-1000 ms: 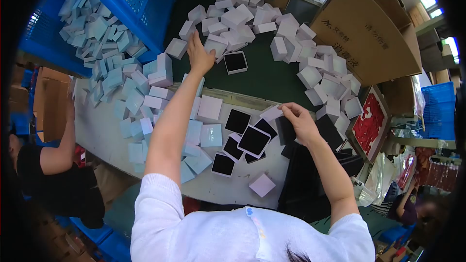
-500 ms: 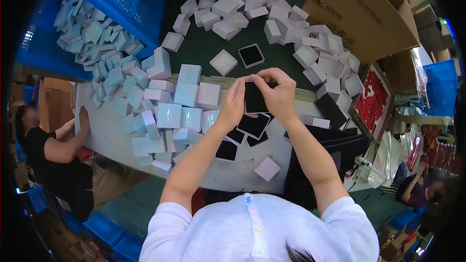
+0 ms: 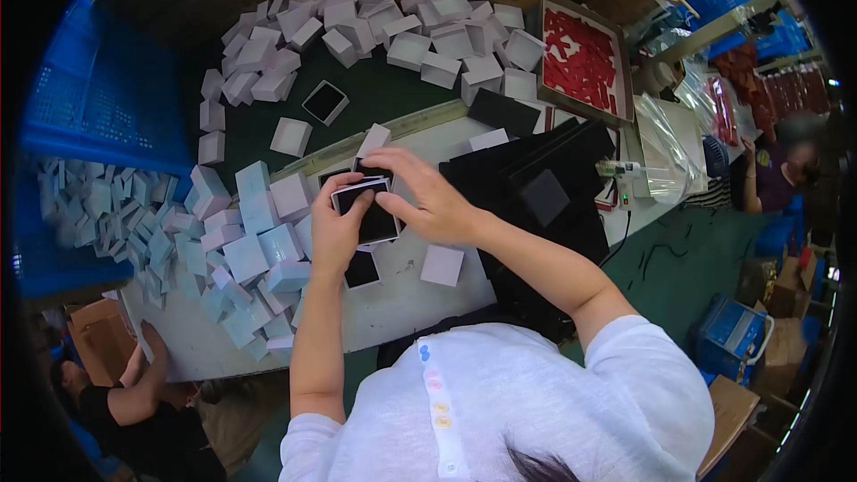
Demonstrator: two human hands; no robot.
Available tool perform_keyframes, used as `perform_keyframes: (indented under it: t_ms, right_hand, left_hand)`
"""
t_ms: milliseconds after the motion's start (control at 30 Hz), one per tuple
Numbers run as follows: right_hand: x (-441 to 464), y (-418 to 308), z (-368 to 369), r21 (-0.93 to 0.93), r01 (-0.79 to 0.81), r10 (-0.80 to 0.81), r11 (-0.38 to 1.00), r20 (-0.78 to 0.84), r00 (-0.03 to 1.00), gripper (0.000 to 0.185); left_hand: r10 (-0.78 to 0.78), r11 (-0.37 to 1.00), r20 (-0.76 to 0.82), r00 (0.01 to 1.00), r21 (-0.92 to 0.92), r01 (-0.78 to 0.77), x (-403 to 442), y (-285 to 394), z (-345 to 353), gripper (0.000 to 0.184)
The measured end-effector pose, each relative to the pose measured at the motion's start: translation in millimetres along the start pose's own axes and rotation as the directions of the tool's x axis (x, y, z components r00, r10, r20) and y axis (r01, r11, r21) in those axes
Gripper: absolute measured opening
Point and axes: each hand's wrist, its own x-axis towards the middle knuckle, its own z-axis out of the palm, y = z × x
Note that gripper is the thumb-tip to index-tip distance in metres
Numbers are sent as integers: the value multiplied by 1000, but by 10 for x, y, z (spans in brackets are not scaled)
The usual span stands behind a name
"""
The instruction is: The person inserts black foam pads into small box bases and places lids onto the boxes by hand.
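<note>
My left hand (image 3: pixel 334 236) grips a small white-edged box with a black lining (image 3: pixel 353 199), its thumb pressed on the black inside. Just right of it, my right hand (image 3: pixel 433 203) has its fingers stretched out and apart, close to the box's edge. Under my hands lie more black-lined boxes (image 3: pixel 363 269), partly covered. A small pale box (image 3: pixel 376 137) shows just beyond my right fingertips; whether they touch it I cannot tell. On the green mat sit an upturned white lid (image 3: pixel 290 137) and an open black-lined box (image 3: pixel 325 103). A closed pinkish box (image 3: pixel 442 265) lies nearer to me.
Pale boxes (image 3: pixel 446 40) are heaped along the mat's far side. White-blue boxes (image 3: pixel 253 259) crowd the left, by a blue crate (image 3: pixel 107 138). Red pieces fill a tray (image 3: pixel 625 80). Black material (image 3: pixel 544 201) covers the right side. A co-worker (image 3: pixel 134 402) sits left.
The view has swung to the right. My right hand has come away from the black-lined box, which both hands touched before; my left hand still holds a black-lined box.
</note>
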Motion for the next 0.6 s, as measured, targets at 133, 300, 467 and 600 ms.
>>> perform_keyframes:
  t_ms: [133,300,467,600]
  right_hand:
    - [-631,173,-891,-550,-148,-34,822,-307,951,41]
    - [-1375,546,-985,-768,-489,268,412,-411,871,86]
    - [-1528,783,-928,-728,-489,133,480,-490,861,85]
    - [-1580,779,-917,-723,-480,151,497,-473,868,83]
  left_hand:
    - [644,469,-147,750,851,-235,26,237,-16,63]
    - [281,888,269,921,291,-356,425,-171,971,63]
    - [-126,876,406,905,473,-90,803,-429,1652,71]
    - [-330,851,527,783,526,4,871,-238,1549,78]
